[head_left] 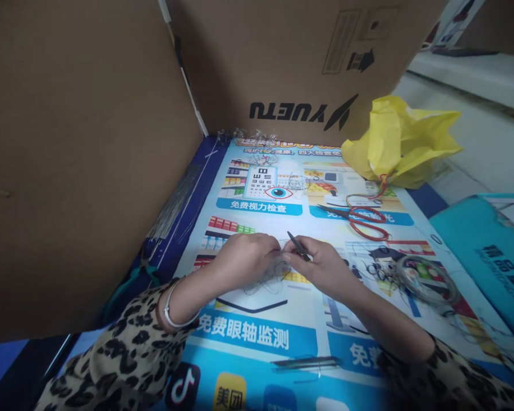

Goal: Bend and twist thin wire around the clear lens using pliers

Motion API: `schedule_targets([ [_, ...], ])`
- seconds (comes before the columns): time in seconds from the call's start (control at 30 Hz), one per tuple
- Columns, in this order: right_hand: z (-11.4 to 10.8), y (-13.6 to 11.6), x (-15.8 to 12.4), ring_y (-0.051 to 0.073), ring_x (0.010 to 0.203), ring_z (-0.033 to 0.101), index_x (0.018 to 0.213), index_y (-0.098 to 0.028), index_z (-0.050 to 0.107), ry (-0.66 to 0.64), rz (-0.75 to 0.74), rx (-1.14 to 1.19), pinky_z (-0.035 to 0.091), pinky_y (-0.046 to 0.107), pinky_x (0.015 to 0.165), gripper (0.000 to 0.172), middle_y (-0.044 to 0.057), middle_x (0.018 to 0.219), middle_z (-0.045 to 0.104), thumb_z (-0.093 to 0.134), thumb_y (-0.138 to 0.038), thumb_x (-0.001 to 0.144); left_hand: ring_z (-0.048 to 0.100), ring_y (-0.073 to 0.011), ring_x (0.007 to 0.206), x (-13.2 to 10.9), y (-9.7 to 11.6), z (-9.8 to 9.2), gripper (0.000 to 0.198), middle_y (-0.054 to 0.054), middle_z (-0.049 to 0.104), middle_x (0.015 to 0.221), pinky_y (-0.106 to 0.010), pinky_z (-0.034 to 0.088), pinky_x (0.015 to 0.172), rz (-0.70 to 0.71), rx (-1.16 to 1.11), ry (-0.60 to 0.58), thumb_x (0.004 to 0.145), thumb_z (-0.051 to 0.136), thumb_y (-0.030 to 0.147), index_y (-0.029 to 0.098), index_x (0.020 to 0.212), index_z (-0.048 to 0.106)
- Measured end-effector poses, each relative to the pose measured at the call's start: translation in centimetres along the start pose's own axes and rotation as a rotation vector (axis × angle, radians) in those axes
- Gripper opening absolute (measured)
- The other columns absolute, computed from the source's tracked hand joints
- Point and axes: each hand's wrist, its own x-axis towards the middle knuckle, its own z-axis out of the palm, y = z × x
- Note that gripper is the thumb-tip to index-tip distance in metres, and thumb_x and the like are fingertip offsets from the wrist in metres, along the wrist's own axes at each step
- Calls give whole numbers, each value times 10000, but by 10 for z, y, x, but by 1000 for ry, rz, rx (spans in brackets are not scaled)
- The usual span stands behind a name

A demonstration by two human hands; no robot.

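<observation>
My left hand point(253, 256) is closed in a pinch, its fingertips meeting those of my right hand over the printed sheet. Fine wire point(268, 279) loops out beneath the fingers of my left hand, which seem to pinch part of it. In my right hand point(321, 262) is a slim dark tool point(298, 245) with a narrow tip, pointing up and away; its exact kind is unclear. Red-handled scissors point(368, 220) lie beyond my right hand. Closer to me, several thin dark rods point(306, 362) rest on the sheet.
Cardboard walls point(300, 68) stand behind and at left. A yellow bag point(394, 142) sits at the back right. A wire coil point(428, 282) and a teal box point(488, 251) are at right. Teal-handled pliers point(137, 274) and straight wires point(177, 200) lie along the left edge.
</observation>
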Motion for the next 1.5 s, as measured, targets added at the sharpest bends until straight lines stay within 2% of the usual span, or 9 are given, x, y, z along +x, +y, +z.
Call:
schedule_targets([
  [0.13,-2,4,1,126,646,525,772,-190,578,68,-2,-25,399,238,601,171,-13,693,601,526,-352,770,627,-169,785,2,-6,-4,168,-39,687,869,-252,460,673,-1,-46,17,852,468,201,167,898,626],
  [0.27,0,18,3,132,653,543,784,-194,597,188,72,-14,411,249,615,170,-7,714,629,550,-356,759,608,-159,809,6,-24,-12,164,-28,669,859,-259,451,722,-6,-34,56,855,467,193,171,890,626],
  [0.4,7,31,4,130,620,536,745,-190,593,297,126,45,415,254,591,186,-5,684,618,565,-374,749,600,-161,828,8,-42,-16,201,-35,658,867,-270,450,754,-38,-2,8,856,440,168,173,867,640],
  [0.53,13,40,4,133,638,541,738,-195,592,368,133,90,423,257,608,185,-4,695,619,570,-378,753,595,-157,828,7,-49,-16,220,-26,657,865,-268,440,763,-35,32,-58,855,423,160,186,867,642],
  [0.67,16,47,2,144,651,552,758,-201,591,370,124,90,433,265,615,194,2,713,626,573,-394,759,589,-157,812,6,-53,-18,210,-27,660,845,-262,431,750,7,60,-136,845,436,164,181,850,645],
  [0.83,18,53,1,157,699,566,772,-205,588,377,130,117,444,273,646,192,7,743,632,585,-396,757,594,-161,768,6,-60,-20,185,-31,665,835,-255,419,697,-61,110,-197,832,455,188,179,808,639],
  [0.97,17,52,1,154,700,557,762,-208,575,373,121,127,442,278,667,187,6,735,620,578,-396,765,601,-166,753,7,-63,-14,194,-31,669,798,-264,420,705,-109,105,-228,833,452,204,184,787,640],
  [1.33,18,45,0,156,694,553,744,-211,557,324,95,140,442,258,644,186,11,718,601,569,-395,773,589,-169,755,12,-64,12,179,-34,642,774,-268,436,694,-181,-35,-95,821,477,231,184,756,637],
  [1.5,17,41,1,155,694,550,740,-217,554,304,95,141,440,250,640,166,10,717,597,576,-379,765,578,-169,770,14,-63,20,183,-34,611,791,-283,431,709,-183,-21,-87,842,463,236,180,771,622],
])
